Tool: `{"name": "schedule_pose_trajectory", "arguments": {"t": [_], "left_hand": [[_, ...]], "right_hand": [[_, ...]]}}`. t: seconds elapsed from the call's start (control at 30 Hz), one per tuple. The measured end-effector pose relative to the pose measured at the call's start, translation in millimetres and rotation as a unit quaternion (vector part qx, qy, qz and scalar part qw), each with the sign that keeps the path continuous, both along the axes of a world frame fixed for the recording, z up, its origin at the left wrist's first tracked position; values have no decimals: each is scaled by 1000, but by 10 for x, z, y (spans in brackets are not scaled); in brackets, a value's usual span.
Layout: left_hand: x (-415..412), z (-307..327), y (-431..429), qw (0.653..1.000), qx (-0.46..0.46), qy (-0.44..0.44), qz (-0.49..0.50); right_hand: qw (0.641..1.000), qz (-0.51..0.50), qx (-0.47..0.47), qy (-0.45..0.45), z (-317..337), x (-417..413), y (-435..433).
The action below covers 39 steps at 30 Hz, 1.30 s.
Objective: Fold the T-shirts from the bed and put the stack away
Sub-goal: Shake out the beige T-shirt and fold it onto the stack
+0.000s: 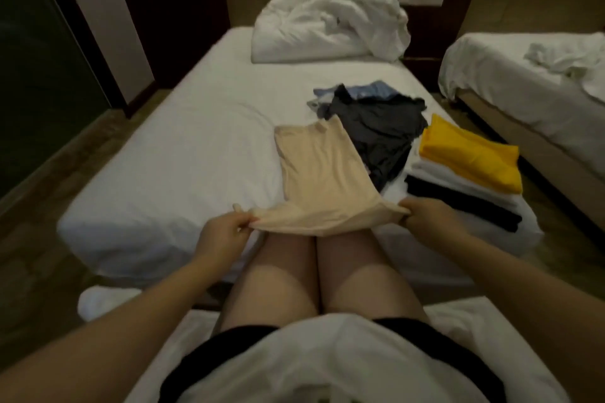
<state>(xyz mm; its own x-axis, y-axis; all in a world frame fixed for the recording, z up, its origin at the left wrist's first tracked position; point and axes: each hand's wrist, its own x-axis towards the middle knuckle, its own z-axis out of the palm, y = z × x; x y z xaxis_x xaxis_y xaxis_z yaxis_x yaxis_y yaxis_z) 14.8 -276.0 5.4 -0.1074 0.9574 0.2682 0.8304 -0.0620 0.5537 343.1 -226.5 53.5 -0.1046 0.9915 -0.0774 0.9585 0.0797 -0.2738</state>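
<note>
Right up close, the person's white top [327, 363] fills the bottom of the view, with bare knees [314, 258] pointing at the bed [183, 154] ahead. That bed is the big one, white sheet all over, and at its far end sits a crumpled heap of white bedding [330, 16]. Off to the right, across a gap, there's a second bed [523, 88], also in white.

Now the action: a beige T-shirt [320, 173] lies across the near middle of the bed, its near edge lifted off the sheet and stretched over the knees. Just behind it on the right, touching its far edge, a loose pile of dark T-shirts [376, 127] lies unfolded, a blue garment [366, 91] peeking out at the back. Near the right edge of the bed is the folded stack [458, 188]: yellow on top, white under it, black at the bottom.

And the grips! Left hand [222, 232] pinches the near-left corner of the beige shirt, fingers curled on the cloth. Right hand [425, 213] clutches the near-right corner, just beside the folded stack. The shirt's hem spans the gap between them.
</note>
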Motion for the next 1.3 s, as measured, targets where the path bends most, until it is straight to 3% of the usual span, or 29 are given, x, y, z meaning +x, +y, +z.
{"name": "schedule_pose_trajectory", "arguments": {"t": [0.13,0.4,0.57,0.77,0.97,1.1,1.3], "left_hand": [[-42,-16,-38,1000,3,11,-13],[-118,134,-139,999,19,-28,-17],[-172,60,-235,996,-67,9,-58],[-132,-38,-270,981,-152,32,-114],[-24,-63,-261,966,-122,157,-167],[28,-142,-247,971,-107,140,-164],[34,-180,-299,982,-67,132,-115]], "right_hand": [[999,2,28,23,-106,34,-107],[996,64,65,-15,-56,68,-376],[995,93,46,-12,-219,101,-462],[987,146,-52,37,-174,46,-490],[984,175,-4,17,-166,-297,-576],[987,150,61,-5,-228,-498,-582],[980,186,61,-18,-173,-532,-718]]}}
